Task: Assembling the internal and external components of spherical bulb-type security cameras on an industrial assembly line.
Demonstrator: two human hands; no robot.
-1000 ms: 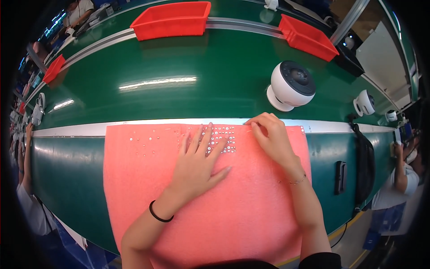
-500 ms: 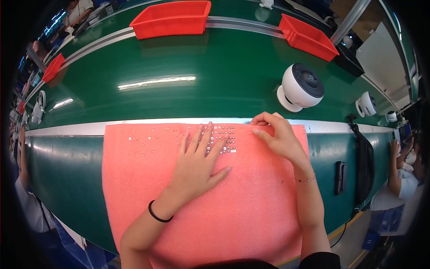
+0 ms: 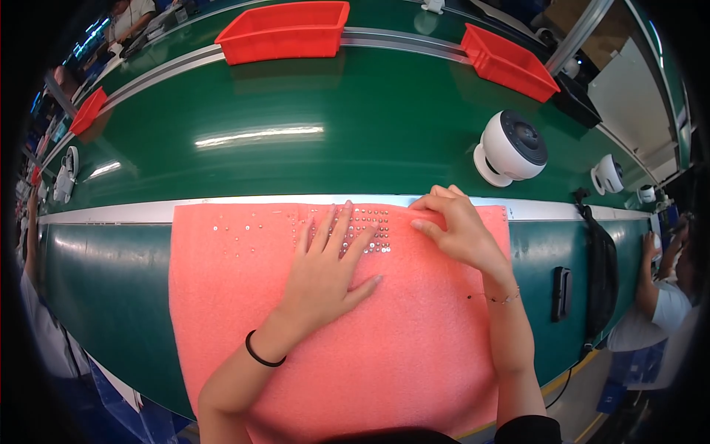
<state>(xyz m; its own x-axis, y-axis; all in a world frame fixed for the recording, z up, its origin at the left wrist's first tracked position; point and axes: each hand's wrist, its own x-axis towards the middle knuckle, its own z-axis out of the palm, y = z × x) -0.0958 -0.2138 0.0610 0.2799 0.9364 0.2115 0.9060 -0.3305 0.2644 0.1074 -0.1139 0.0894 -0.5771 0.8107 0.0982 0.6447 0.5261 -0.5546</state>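
A pink foam sheet (image 3: 384,348) lies in front of me. In neat rows near its far edge are small round silver pieces (image 3: 381,235) that look like screw heads. A few more sit scattered toward the sheet's left corner. My left hand (image 3: 322,270) rests flat over part of the rows, fingers spread, covering some pieces. To the right of the rows, my right hand (image 3: 455,229) is at the far edge of the sheet, thumb and index finger brought close in a pinch. Anything between those fingertips is too small to make out.
Beyond a metal rail runs a green conveyor belt (image 3: 259,166) carrying white ball-shaped cameras (image 3: 510,152). Red bins (image 3: 285,37) stand behind it. A black pouch (image 3: 603,274) and a small dark case (image 3: 562,294) lie at right. Other people sit at both sides.
The white cameras on the belt have shifted to the right. My right hand's fingertips have moved slightly left, while my left hand stays put.
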